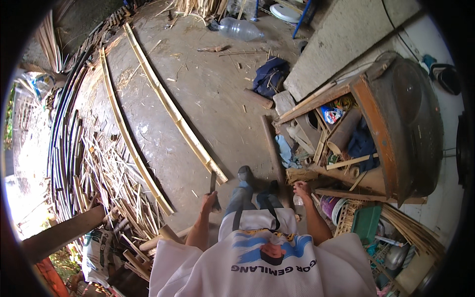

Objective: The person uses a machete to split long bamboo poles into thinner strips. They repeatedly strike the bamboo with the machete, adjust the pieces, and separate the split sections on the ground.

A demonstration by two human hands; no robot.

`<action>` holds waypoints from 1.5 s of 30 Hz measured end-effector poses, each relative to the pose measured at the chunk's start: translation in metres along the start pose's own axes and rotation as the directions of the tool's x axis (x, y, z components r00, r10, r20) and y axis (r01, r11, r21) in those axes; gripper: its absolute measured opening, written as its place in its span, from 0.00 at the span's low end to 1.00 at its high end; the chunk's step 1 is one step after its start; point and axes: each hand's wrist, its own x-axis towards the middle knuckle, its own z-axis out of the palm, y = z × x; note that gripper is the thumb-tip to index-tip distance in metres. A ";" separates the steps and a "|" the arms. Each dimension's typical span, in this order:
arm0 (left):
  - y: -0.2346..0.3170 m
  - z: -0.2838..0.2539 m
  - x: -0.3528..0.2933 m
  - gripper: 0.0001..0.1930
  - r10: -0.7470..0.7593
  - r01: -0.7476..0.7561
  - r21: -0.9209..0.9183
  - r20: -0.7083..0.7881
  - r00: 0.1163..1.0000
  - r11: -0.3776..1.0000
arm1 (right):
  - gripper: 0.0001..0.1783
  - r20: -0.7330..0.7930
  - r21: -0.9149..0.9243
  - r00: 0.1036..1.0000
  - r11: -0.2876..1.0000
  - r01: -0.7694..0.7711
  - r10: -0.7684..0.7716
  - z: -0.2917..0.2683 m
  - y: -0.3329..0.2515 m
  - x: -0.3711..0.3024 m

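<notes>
My left hand (210, 200) is closed round the handle of a large knife with a broad dark blade (213, 182), which points away from me. Just beyond the blade lies the near end of a long split bamboo pole (170, 106), its pale hollow side up on the floor. A second split bamboo length (121, 121) lies to its left, roughly alongside. My right hand (302, 190) is raised beside my right leg with its fingers curled in; anything inside them is too small to make out.
Bamboo strips and offcuts (106, 161) pile up at left beside dark poles (62, 143). At right stands a wooden-framed cabinet (378, 133) full of scraps, with a loose pole (272, 148) before it. A dark blue cloth (270, 76) and a clear plastic bottle (240, 29) lie farther off.
</notes>
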 end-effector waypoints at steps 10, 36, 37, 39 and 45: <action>-0.028 -0.060 0.032 0.27 0.024 -0.054 -0.207 -0.143 0.989 0.977 | 0.16 0.030 0.063 0.955 0.954 0.293 -0.295 0.009 -0.083 -0.020; 0.393 -0.126 0.065 0.12 0.072 0.008 -0.997 0.014 0.997 0.082 | 0.13 0.242 -0.126 0.780 0.778 0.615 -0.577 0.149 -0.692 0.255; 0.421 -0.128 0.067 0.12 0.123 -0.048 -0.993 -0.035 0.992 0.106 | 0.13 0.247 -0.022 0.779 0.801 0.598 -0.576 0.157 -0.717 0.258; 0.472 -0.133 0.072 0.15 0.171 -0.064 -0.996 -0.053 0.984 0.059 | 0.13 0.283 -0.022 0.760 0.788 0.615 -0.585 0.176 -0.745 0.275; 0.606 -0.159 0.103 0.22 0.309 -0.121 -0.992 -0.123 0.943 -0.025 | 0.10 0.461 -0.279 0.821 0.823 0.495 -0.338 0.209 -0.744 0.333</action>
